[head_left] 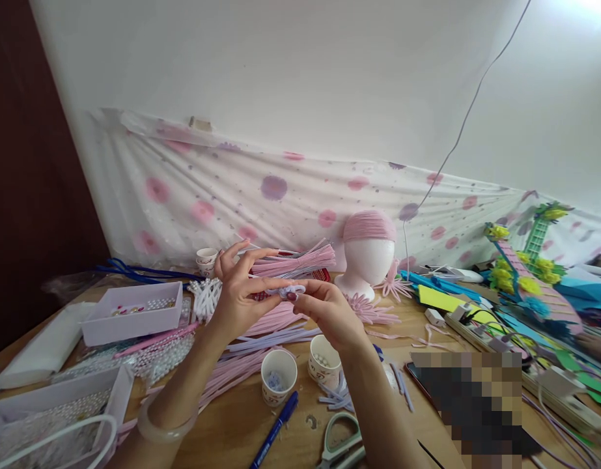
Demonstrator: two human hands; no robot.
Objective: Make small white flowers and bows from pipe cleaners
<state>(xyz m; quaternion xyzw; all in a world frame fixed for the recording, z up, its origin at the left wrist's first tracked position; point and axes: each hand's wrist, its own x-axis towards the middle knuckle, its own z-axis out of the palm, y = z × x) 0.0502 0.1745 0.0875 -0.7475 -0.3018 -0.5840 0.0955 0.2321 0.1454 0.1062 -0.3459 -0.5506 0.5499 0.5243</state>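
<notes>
Between my two hands is a small lilac pipe cleaner [294, 288], bent into a loop or curl. My left hand [237, 293] pinches one side of it with thumb and index finger, its other fingers raised and spread. The thumb and fingers of my right hand [333, 312] grip the opposite side. Below the hands stand a paper cup [279, 393] with small lilac curled pieces in it and another paper cup [323, 374] with pale beads. Lilac pipe cleaners [275, 339] and pink pipe cleaners [232, 378] lie on the table under my wrists.
A foam head [368, 260] wrapped in pink stands behind. At left are bead trays [134, 322]. A blue pen [275, 430] and scissors [336, 446] lie in front. On the right are a phone [427, 384], a power strip [500, 358] with cables, and a flowered model [529, 280].
</notes>
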